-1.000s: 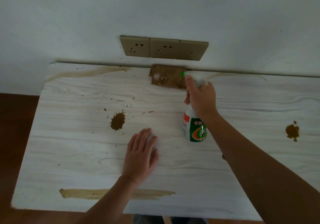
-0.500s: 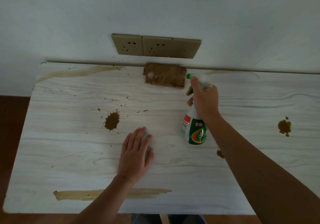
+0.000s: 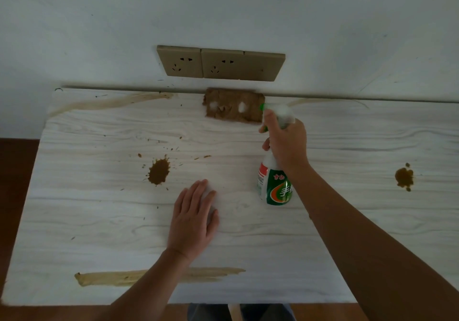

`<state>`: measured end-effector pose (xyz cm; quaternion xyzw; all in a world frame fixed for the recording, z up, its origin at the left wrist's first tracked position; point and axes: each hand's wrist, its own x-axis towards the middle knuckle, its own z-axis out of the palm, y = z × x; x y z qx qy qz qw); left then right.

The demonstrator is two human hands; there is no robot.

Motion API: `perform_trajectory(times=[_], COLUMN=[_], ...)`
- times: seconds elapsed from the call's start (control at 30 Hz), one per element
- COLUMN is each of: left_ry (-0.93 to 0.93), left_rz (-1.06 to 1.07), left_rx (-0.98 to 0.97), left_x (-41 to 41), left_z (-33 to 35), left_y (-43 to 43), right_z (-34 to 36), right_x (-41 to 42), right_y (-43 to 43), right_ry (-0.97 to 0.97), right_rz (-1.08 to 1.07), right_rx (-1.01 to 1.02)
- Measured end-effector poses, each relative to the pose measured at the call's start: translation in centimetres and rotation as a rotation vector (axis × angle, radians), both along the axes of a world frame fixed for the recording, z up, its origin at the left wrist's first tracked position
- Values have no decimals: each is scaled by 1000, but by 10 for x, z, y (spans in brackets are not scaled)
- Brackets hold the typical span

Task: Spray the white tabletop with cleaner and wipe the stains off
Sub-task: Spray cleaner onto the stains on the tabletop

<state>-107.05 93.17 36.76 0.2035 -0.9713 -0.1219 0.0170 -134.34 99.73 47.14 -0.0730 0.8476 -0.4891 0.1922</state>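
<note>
Right hand [image 3: 285, 144] grips a white-and-green plastic spray bottle [image 3: 274, 186] over the white wood-grain tabletop [image 3: 99, 216] — nozzle toward a far brown smear [image 3: 228, 117]; left hand [image 3: 192, 219] rests flat, fingers straight, near centre.

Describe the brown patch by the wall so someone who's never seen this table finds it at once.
Start at the wall sockets; directly below them, at the tabletop's back edge, lies the patch. Unlike the round splats and long streaks, it is a brown rectangle with two white dabs.
</note>
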Motion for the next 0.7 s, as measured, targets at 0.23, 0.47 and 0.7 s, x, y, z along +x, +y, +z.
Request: perform_trajectory(times=[0.23, 0.47, 0.7], left_ry=[-7, 0, 10], left_rz=[10, 10, 4], left_rx=[16, 18, 17], left_x=[0, 1, 0], left_z=[1, 1, 2], left_y=[0, 0, 0], right_z=[4, 0, 3], right_x=[9, 4, 5], right_y=[-29, -42, -37], right_ry=[33, 14, 14], right_rz=[35, 23, -38], right_rx=[-46, 58, 79])
